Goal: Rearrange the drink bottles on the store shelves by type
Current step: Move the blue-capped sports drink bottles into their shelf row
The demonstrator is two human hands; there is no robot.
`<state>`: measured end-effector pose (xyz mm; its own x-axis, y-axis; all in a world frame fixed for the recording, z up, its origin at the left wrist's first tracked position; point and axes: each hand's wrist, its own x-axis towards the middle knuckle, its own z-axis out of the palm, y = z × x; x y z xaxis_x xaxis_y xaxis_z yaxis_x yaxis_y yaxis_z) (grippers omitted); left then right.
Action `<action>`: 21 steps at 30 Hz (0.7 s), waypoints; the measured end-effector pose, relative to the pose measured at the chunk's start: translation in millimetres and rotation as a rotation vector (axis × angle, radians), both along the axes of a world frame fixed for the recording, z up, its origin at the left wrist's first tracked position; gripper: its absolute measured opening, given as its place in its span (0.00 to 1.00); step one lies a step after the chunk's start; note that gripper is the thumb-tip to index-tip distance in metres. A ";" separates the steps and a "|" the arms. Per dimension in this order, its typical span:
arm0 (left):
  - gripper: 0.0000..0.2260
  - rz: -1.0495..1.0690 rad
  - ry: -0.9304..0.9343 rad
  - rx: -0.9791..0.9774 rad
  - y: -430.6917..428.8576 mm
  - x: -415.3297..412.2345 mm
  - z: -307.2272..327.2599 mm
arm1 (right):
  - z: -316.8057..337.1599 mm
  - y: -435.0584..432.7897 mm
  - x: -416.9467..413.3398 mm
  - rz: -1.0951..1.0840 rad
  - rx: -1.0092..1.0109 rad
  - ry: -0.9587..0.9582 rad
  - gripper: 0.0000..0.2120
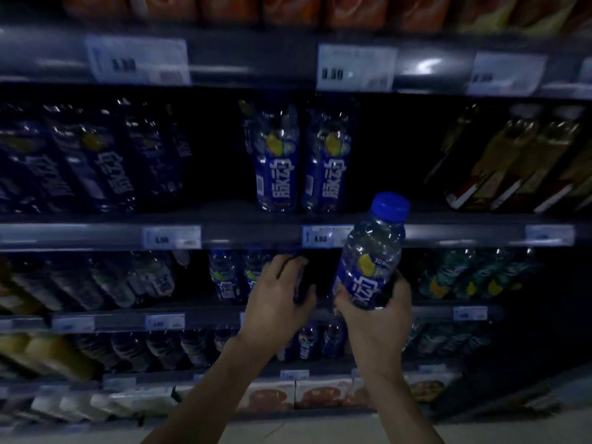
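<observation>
My right grip (374, 318) clasps the blue-capped bottle (371, 257) low, its cap tilted above. My left grip (275, 299) curls round a dark bottle (302, 280).

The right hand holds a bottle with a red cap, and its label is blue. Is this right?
Not quite. In the head view the right hand holds a bottle with a blue cap, not red; its label is blue.

A: What do I have of the person on my feed?
B: I see a left forearm (205, 398) and right forearm (397, 398), both slender and bare, ending in a bare left hand (275, 302) and right hand (374, 322).
</observation>
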<state>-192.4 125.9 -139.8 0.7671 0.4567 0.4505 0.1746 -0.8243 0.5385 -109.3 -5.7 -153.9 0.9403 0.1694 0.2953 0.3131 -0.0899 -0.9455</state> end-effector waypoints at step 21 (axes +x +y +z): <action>0.25 0.143 0.194 0.258 -1.6 62.1 45.2 | 105.3 14.9 102.6 0.096 0.002 -0.098 0.30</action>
